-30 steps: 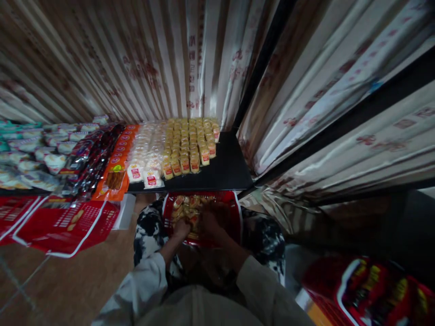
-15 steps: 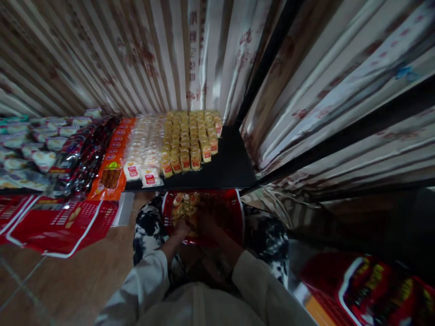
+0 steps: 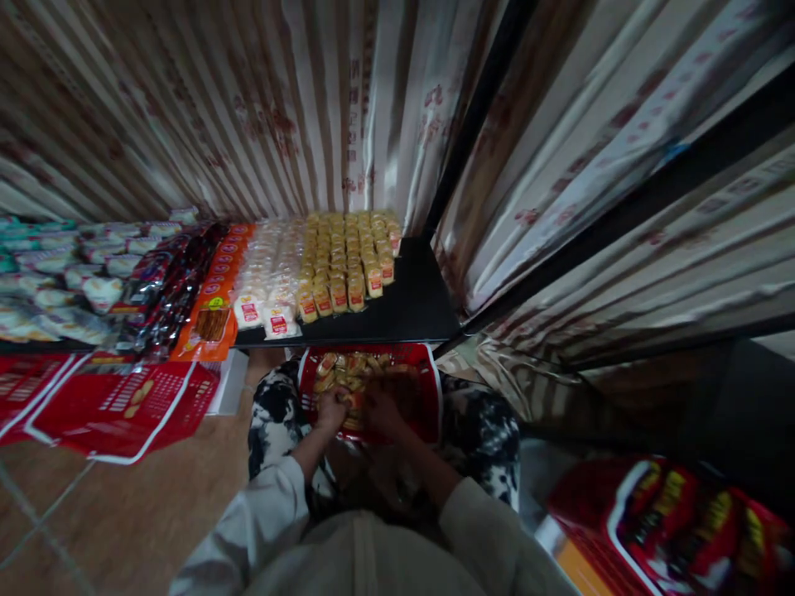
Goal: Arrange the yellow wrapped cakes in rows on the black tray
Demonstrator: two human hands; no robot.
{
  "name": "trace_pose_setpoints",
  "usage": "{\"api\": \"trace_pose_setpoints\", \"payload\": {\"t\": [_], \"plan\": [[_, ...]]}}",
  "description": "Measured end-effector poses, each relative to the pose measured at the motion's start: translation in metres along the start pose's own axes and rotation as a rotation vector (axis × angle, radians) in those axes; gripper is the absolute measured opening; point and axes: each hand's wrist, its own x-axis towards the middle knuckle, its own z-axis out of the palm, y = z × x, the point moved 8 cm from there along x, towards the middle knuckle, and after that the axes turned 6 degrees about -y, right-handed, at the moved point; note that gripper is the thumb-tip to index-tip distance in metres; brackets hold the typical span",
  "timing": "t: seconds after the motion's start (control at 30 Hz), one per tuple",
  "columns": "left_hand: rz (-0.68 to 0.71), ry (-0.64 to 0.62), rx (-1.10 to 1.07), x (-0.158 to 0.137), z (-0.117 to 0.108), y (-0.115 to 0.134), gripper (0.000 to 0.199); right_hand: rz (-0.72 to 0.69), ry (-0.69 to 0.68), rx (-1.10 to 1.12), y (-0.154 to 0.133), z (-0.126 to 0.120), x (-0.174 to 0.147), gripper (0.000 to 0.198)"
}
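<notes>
A red basket-like bag with a white rim [image 3: 437, 389] rests between my knees, holding many small yellow wrapped snacks [image 3: 348, 368]. Over its front part, my left hand [image 3: 334, 407] is closed, its curled fingers at a small snack packet [image 3: 354, 400] with an orange-red mark. Close beside it, my right hand [image 3: 381, 410] reaches in from the right with bent fingers. Deep shadow covers those fingertips, and what they grip is hidden. Upright rows of similar yellow wrapped snacks [image 3: 339, 265] stand on the black shelf [image 3: 416, 298] just beyond the bag.
White packets [image 3: 278, 319], an orange packet [image 3: 211, 323], dark shiny packets [image 3: 165, 285] and white-green packs [image 3: 55, 265] line the shelf leftward. Red bags [image 3: 137, 406] hang below. Another red bag with yellow-marked packs [image 3: 676, 513] stands at right. Curtains [image 3: 298, 99] and a black pole [image 3: 475, 116] rise behind.
The view has shifted slightly. My hands have risen a little among the yellow snacks, and a packet with an orange-red mark now shows between them. The shelf rows look unchanged.
</notes>
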Motion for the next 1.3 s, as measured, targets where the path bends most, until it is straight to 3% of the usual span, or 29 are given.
{"api": "trace_pose_setpoints", "payload": {"t": [0.17,0.3,0.4,0.53,0.63,0.8,0.87,1.1,1.3], "plan": [[0.067,-0.087,0.019,-0.005,-0.008,0.027,0.031,0.027,-0.004,-0.071,-0.007,-0.022,-0.017,0.025],[0.245,-0.221,0.091,-0.016,-0.012,0.073,0.047,-0.148,0.067,-0.11,-0.036,-0.054,-0.026,0.032],[0.368,-0.282,0.189,-0.027,-0.015,0.108,0.053,-0.257,0.024,-0.042,-0.053,-0.065,-0.029,0.04],[0.496,-0.345,0.283,-0.039,-0.013,0.144,0.052,-0.197,-0.055,-0.013,-0.054,-0.071,-0.026,0.04],[0.553,-0.283,0.268,-0.043,-0.018,0.165,0.046,-0.212,0.026,-0.007,-0.056,-0.086,-0.026,0.033],[0.627,0.096,0.147,-0.048,-0.046,0.194,0.037,-0.256,0.186,0.278,-0.055,-0.117,-0.022,0.026],[0.62,0.175,0.111,-0.05,-0.05,0.197,0.034,-0.251,0.214,0.366,-0.054,-0.127,-0.016,0.025],[0.558,0.066,-0.062,-0.038,-0.024,0.19,0.048,-0.257,0.339,0.387,-0.057,-0.159,0.008,0.025],[0.567,0.001,-0.08,-0.024,-0.01,0.208,0.045,-0.258,0.465,0.289,-0.065,-0.188,0.034,0.029]]}}
